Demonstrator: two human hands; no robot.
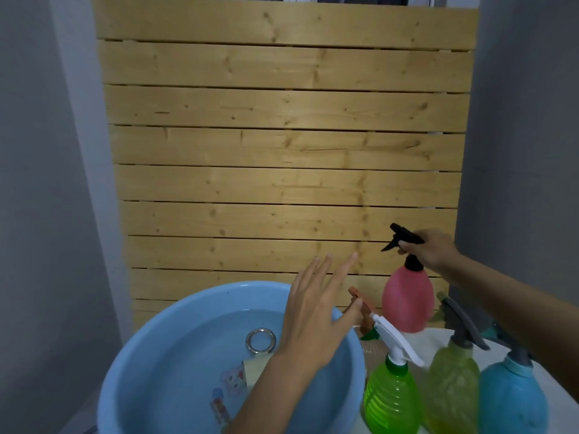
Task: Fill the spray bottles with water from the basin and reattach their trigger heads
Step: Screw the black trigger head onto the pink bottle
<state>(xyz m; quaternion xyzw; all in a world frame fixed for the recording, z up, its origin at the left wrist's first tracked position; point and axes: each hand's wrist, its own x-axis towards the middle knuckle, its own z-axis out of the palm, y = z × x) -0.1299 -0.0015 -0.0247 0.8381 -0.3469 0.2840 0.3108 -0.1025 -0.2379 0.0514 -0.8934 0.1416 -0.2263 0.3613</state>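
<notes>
Head cam has the right hand [434,249] wrapped around the black trigger head [404,238] of the pink bottle [407,300], held up behind the other bottles, while the left hand [313,314] hovers open and empty over the blue basin [150,355]. Looks like it's about to get opened, so the left hand probably needs to steady the body for unscrewing.

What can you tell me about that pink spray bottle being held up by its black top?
The pink spray bottle has a rounded, egg-shaped body of matte, opaque plastic, so its water level cannot be seen. A black trigger head sits on its narrow neck, nozzle pointing left. It hangs upright, and the right hand grips it by the trigger head alone. It is behind the row of green, yellow-green and blue bottles, right of the blue basin, in front of the wooden slats. Whether its base touches anything is unclear.
</notes>
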